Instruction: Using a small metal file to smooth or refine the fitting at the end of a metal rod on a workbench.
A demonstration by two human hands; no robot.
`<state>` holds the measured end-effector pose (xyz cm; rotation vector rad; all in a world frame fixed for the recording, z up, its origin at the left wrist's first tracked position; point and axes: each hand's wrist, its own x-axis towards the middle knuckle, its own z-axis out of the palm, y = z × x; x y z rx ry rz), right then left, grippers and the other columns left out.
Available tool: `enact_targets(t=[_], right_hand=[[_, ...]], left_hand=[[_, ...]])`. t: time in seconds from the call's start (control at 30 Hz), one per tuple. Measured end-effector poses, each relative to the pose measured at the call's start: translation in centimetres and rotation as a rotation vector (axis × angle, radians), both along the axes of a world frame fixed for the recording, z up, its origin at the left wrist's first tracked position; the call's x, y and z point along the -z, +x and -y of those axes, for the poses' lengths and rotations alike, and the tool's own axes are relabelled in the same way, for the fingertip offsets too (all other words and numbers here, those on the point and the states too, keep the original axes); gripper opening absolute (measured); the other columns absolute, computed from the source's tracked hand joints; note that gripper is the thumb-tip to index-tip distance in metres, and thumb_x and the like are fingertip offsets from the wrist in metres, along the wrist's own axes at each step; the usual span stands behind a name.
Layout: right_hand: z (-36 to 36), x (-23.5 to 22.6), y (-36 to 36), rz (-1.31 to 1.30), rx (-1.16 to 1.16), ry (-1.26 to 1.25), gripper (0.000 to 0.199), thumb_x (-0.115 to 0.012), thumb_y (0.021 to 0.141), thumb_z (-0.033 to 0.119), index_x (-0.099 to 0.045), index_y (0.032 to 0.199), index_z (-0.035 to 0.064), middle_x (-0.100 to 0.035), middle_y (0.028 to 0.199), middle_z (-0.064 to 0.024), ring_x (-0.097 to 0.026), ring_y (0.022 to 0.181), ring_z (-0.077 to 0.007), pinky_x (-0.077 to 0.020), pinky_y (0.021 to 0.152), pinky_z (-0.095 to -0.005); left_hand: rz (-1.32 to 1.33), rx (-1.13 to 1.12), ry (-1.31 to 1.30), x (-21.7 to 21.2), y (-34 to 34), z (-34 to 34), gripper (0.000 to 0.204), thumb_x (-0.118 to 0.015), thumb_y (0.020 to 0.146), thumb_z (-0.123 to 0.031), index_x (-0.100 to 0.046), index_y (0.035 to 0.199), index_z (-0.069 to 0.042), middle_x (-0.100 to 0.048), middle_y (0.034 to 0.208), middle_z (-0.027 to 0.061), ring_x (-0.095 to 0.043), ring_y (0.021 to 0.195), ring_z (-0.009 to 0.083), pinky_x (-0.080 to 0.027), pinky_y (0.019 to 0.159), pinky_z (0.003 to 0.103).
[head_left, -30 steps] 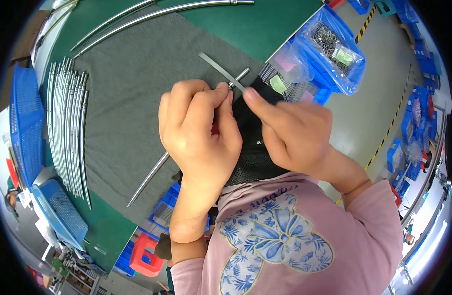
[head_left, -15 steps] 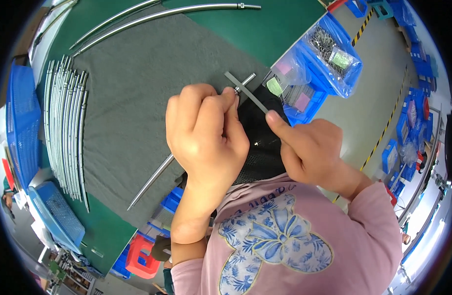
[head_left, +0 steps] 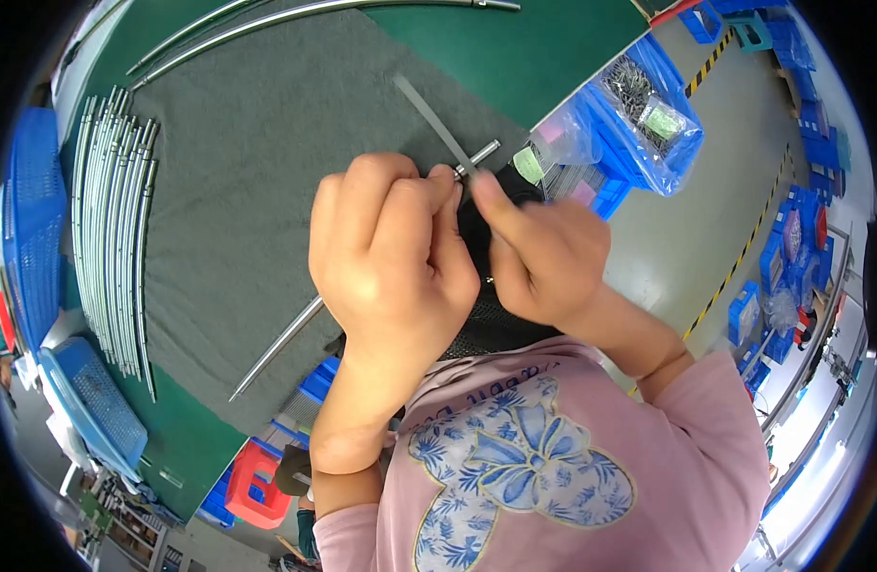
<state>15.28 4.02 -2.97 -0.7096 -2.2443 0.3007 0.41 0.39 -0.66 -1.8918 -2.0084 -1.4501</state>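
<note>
The left hand (head_left: pixel 386 257) is curled into a fist around a long, thin, curved silver metal rod (head_left: pixel 276 348). The rod runs slantwise under the palm, one end lying low on the grey felt mat (head_left: pixel 267 162) and the other end poking out past the fingertips near the mat's right edge. The right hand (head_left: pixel 543 257) meets the left at that upper end. Its thumb and forefinger are pinched on a narrow, flat grey metal strip (head_left: pixel 433 119) that slants up and to the left from the fingertips, crossing the rod. Both hands are clenched and touch each other just above the person's chest.

The mat covers much of a green work surface (head_left: pixel 543 48). Near the mat's left edge lies a neat row of similar silver curved rods (head_left: pixel 114 229), side by side. Two more long curved rods (head_left: pixel 295 14) lie along the top of the mat. To the right of the hands, at the edge of the surface, a blue plastic bin lined with a clear bag (head_left: pixel 648 114) holds small metal parts. A blue plastic crate (head_left: pixel 33 219) stands at the far left.
</note>
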Motion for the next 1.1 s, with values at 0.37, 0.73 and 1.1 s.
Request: enact_targets(t=[0.37, 0.73, 1.1], right_hand=[[0.8, 2.9, 0.2, -0.096, -0.027, 0.011, 0.048, -0.062, 0.067, -0.005, -0.065, 0.115, -0.0014, -0.043, 0.052, -0.0015, -0.040, 0.040, -0.0180, -0.0298, 0.042, -0.0316], [-1.3, 2.1, 0.0, -0.081, -0.054, 0.052, 0.046, -0.064, 0.068, -0.002, -0.066, 0.113, -0.0006, -0.043, 0.053, -0.0011, -0.041, 0.042, -0.0166, -0.0301, 0.042, -0.0301], [-0.9, -0.2, -0.2, 0.035, -0.066, -0.037, 0.040, -0.064, 0.071, 0.000, -0.068, 0.111, 0.0042, -0.049, 0.051, -0.0025, -0.048, 0.040, -0.0197, -0.0356, 0.040, -0.0332]], left_hand=[[-0.020, -0.018, -0.011, 0.2, 0.2, 0.7, 0.018, -0.068, 0.062, 0.007, -0.061, 0.076, -0.002, -0.053, 0.075, 0.0067, -0.047, 0.061, 0.0242, -0.039, 0.052, 0.034], [-0.016, -0.007, -0.006, -0.3, 0.4, -0.6, 0.014, -0.068, 0.065, 0.005, -0.059, 0.074, -0.002, -0.053, 0.076, 0.0079, -0.047, 0.061, 0.0264, -0.039, 0.052, 0.036], [0.055, -0.050, -0.096, -0.2, 0.9, 1.3, 0.015, -0.067, 0.068, 0.005, -0.054, 0.069, -0.002, -0.054, 0.075, 0.0111, -0.051, 0.064, 0.0302, -0.042, 0.055, 0.039]])
